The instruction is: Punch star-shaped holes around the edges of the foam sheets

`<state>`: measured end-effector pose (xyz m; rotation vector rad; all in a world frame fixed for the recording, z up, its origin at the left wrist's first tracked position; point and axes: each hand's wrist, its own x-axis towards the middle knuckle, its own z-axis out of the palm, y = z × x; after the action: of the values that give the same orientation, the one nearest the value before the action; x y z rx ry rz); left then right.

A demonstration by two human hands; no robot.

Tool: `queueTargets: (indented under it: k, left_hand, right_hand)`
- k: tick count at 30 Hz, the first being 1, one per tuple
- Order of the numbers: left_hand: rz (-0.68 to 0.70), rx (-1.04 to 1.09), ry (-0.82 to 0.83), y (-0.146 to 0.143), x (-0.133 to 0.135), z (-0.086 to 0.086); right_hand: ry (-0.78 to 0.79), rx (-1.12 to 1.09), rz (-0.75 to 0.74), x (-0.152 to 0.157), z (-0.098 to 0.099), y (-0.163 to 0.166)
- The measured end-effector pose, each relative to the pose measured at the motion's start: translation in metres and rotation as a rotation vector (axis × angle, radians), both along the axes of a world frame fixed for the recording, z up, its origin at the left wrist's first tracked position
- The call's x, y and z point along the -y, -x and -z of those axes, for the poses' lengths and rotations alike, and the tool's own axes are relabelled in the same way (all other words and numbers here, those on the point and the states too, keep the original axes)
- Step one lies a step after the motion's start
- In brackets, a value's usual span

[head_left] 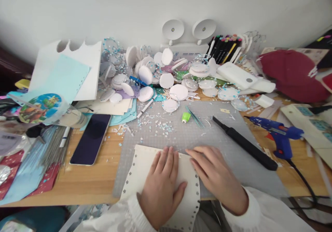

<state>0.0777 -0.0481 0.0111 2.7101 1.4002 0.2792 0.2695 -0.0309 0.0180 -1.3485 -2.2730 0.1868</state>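
Observation:
A cream sheet of paper (141, 168) with small flower-shaped holes punched along its edges lies on the grey cutting mat (233, 166) and hangs over the table's front edge. My left hand (163, 187) rests flat on its middle, fingers stretched forward and thumb out to the side. At the sheet's upper right corner is my right hand (216, 176), fingers extended and partly apart, with its fingertips touching or just over the paper's edge. Neither hand grasps anything visible. Beyond the sheet sit a small green punch (185, 117) and teal tweezers (195, 117).
Tiny paper flowers (162, 128) are scattered on the mat. A black stick-like tool (246, 147) and a blue glue gun (280, 133) lie right. A phone (91, 139) and a lidded cup (72, 117) are left. White discs (178, 91) pile up behind.

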Motion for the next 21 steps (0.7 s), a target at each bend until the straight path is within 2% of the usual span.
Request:
queueTargets:
  k: [4, 7, 9, 15, 21]
  left_hand:
    - [-0.008, 0.003, 0.004, -0.001, 0.000, -0.003]
    - [-0.019, -0.005, 0.001, -0.004, -0.001, -0.005]
    - [-0.033, -0.020, 0.001, -0.007, 0.000, -0.006]
    - [-0.050, -0.037, -0.001, -0.011, 0.000, -0.003]
    - [-0.048, -0.017, 0.030, -0.008, 0.000, -0.002]
  right_hand:
    - [-0.043, 0.010, -0.110, -0.005, 0.003, 0.000]
    - [-0.101, 0.016, -0.146, -0.004, 0.006, -0.004]
    - [-0.084, 0.031, -0.153, -0.004, 0.008, -0.006]
    - [0.077, 0.042, -0.099, 0.000, 0.003, -0.004]
    - [0.053, 0.006, -0.023, 0.005, 0.000, 0.003]
